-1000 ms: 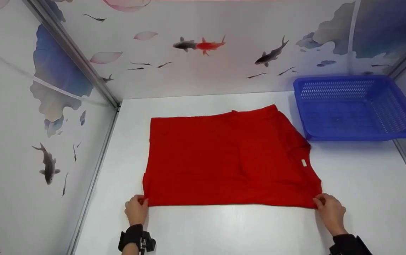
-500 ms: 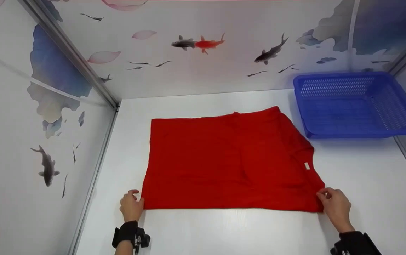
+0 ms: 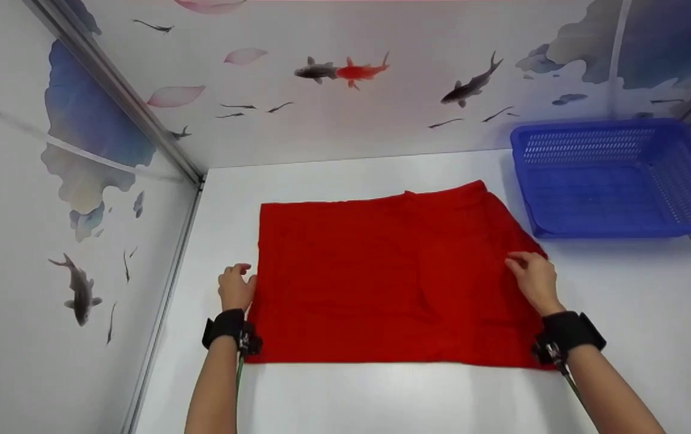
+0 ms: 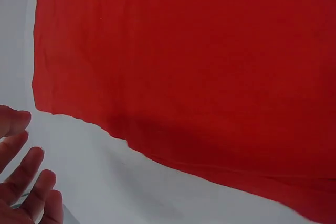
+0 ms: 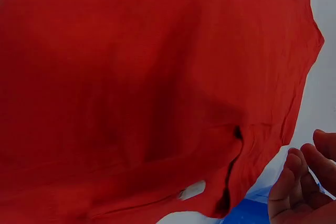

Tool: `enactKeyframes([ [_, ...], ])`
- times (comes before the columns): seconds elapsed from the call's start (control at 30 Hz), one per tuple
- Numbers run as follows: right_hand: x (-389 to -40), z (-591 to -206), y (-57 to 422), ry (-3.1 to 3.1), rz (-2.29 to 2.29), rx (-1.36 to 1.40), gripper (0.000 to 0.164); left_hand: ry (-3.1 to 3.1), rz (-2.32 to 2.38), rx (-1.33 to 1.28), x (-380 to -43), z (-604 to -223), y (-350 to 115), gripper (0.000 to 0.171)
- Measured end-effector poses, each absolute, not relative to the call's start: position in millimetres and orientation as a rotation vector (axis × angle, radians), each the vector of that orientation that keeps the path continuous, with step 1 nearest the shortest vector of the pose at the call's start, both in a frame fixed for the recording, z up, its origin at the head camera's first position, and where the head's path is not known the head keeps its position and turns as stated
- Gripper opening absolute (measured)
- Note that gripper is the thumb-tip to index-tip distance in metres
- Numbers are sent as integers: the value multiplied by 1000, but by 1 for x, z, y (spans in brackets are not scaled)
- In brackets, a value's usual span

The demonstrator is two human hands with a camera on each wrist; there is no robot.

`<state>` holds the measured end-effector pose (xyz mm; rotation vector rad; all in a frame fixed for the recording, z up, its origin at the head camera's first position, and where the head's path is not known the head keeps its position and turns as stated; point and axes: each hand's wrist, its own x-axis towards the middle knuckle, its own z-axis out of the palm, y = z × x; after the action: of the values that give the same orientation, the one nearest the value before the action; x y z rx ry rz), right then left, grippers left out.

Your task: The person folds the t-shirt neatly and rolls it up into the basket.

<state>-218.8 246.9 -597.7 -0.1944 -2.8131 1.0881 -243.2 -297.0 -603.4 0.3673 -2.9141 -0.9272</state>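
A red T-shirt (image 3: 345, 277) lies flat and folded over on the white table, its hem at the left and its neckline at the right. Just beside the hem edge is my left hand (image 3: 237, 289), fingers spread and holding nothing; the left wrist view shows its fingers (image 4: 32, 174) apart from the cloth. My right hand (image 3: 536, 280) hovers over the neckline end with nothing between thumb and fingers. In the right wrist view, its fingers (image 5: 299, 182) are clear of the fabric, and a white label (image 5: 192, 190) shows at the collar, which the hand hides from the head view.
A blue plastic basket (image 3: 598, 232) with perforated sides stands at the back right, close to the shirt's upper right side. Walls printed with fish enclose the table (image 3: 369, 398) at the back, left and right.
Both hands have let go of the shirt's near corners and moved away from the body, up along its two ends. The near left edge now lies straighter.
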Motion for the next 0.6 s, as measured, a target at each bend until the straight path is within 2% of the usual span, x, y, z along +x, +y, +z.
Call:
enactKeyframes([
  [0.2, -264, -596, 240, -2877, 1164, -213, 34, -2968, -901, 362, -285, -597, -288, 33],
  [0.6, -323, -604, 237, -2896, 1396, -343, 44, -3113, -707, 196, -348, -593, -273, 39],
])
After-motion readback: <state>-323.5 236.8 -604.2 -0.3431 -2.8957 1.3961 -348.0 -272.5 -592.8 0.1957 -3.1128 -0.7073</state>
